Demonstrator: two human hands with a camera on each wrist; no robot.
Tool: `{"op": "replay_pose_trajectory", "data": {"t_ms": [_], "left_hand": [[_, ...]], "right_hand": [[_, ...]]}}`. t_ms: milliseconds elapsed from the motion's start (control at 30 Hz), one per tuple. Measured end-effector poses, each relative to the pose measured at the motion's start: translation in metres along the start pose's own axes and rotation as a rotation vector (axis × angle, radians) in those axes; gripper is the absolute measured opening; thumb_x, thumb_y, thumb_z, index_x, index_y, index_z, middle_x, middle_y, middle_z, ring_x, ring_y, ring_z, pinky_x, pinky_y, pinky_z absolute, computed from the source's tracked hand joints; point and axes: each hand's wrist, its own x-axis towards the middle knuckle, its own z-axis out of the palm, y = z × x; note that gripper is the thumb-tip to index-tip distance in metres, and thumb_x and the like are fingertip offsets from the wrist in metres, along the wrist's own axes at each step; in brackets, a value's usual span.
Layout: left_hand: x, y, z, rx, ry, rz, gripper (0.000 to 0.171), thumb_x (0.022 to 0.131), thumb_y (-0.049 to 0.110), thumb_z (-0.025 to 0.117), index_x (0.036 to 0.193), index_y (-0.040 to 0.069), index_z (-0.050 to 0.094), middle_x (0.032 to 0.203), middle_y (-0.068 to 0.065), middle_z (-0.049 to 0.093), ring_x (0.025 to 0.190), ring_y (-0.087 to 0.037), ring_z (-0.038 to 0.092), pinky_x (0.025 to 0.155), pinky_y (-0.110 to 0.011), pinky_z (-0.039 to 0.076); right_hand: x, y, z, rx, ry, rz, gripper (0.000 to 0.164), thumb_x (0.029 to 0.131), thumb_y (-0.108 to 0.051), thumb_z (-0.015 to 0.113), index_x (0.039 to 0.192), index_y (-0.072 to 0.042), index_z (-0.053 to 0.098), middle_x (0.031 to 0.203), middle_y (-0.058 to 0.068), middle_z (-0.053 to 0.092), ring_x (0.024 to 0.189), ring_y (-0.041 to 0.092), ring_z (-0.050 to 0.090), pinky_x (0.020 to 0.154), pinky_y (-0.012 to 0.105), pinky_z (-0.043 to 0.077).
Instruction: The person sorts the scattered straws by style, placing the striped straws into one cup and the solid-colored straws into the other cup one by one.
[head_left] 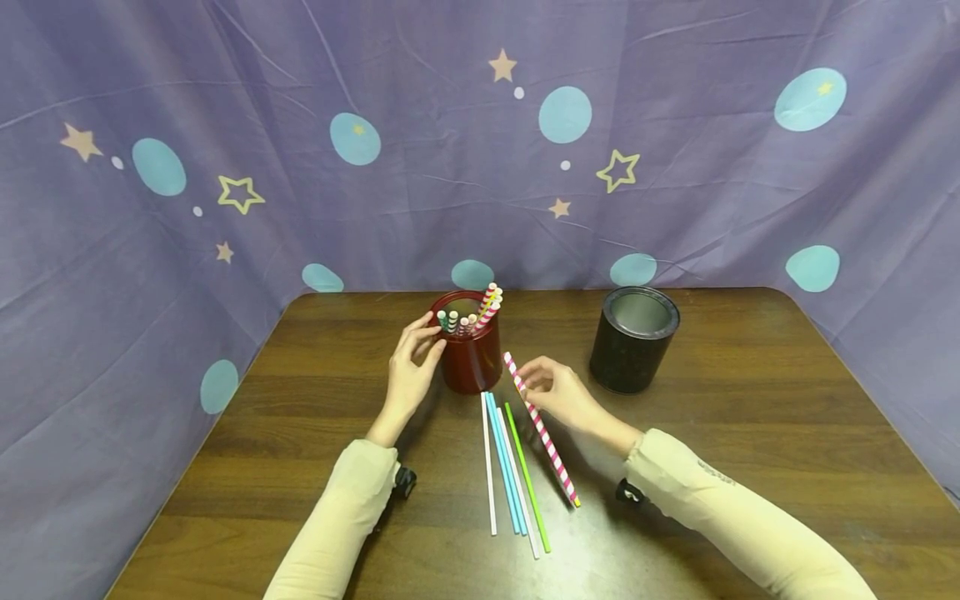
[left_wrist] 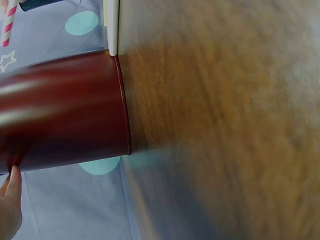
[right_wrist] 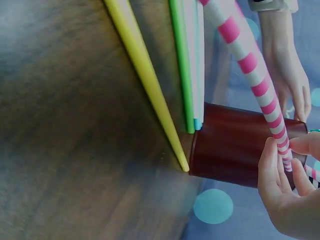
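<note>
Surface (head_left: 247, 467) bears black can (head_left: 628, 354) and red can (head_left: 471, 362). Left-hand grip (head_left: 411, 371), thumb apart from fingers, touches the red can's rim. Right-hand grip (head_left: 562, 392) pinches pink-striped straw (head_left: 542, 432) just beside that can; green straw (head_left: 528, 479) and yellow straw (right_wrist: 146, 80) lie near.

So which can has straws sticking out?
The red can, touched by the left hand: striped straws poke out of it; the black can shows none.

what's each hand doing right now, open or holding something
Left hand: open, touching the dark red canister.
Right hand: closed, pinching a pink-and-white striped straw.
</note>
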Motion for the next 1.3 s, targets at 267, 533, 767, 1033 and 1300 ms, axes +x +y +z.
{"op": "replay_pose_trajectory", "data": {"t_ms": [267,533,767,1033,1300], "left_hand": [[0.000,0.001,0.000,0.007,-0.001,0.003,0.019,0.081,-0.008,0.056,0.099,-0.016,0.054,0.122,-0.030,0.044,0.112,-0.038,0.045,0.092,-0.046,0.042],[0.000,0.001,0.000,0.013,0.001,0.002,0.019,0.081,-0.009,0.056,0.099,-0.016,0.054,0.122,-0.031,0.044,0.113,-0.039,0.044,0.092,-0.047,0.041],[0.000,0.000,0.001,-0.005,0.002,0.011,0.019,0.081,-0.009,0.056,0.099,-0.016,0.054,0.121,-0.032,0.044,0.112,-0.040,0.044,0.092,-0.047,0.041],[-0.001,-0.001,0.000,0.011,0.004,0.004,0.019,0.081,-0.008,0.056,0.098,-0.015,0.055,0.121,-0.030,0.045,0.112,-0.038,0.045,0.092,-0.035,0.044],[0.000,-0.001,0.000,-0.001,0.001,0.010,0.019,0.081,-0.009,0.056,0.099,-0.016,0.054,0.121,-0.031,0.044,0.112,-0.039,0.044,0.092,-0.046,0.041]], "right_hand": [[0.007,0.002,-0.008,0.049,0.047,-0.032,0.030,0.074,0.012,0.054,0.104,0.008,0.052,0.084,0.020,0.061,0.066,0.014,0.057,0.059,0.023,0.054],[0.009,-0.011,-0.017,0.076,0.082,-0.030,0.032,0.076,0.011,0.053,0.107,0.006,0.050,0.085,0.021,0.060,0.070,0.016,0.058,0.061,0.026,0.055],[0.012,-0.021,-0.023,0.130,0.134,-0.045,0.035,0.076,0.013,0.052,0.110,0.006,0.050,0.086,0.023,0.059,0.072,0.015,0.058,0.060,0.028,0.054],[0.016,-0.033,-0.029,0.166,0.182,-0.058,0.036,0.076,0.012,0.053,0.111,0.006,0.050,0.087,0.021,0.058,0.071,0.010,0.058,0.060,0.022,0.053],[0.021,-0.044,-0.033,0.169,0.220,-0.085,0.036,0.075,0.012,0.053,0.111,0.006,0.050,0.087,0.019,0.058,0.070,0.009,0.058,0.060,0.023,0.053]]}}
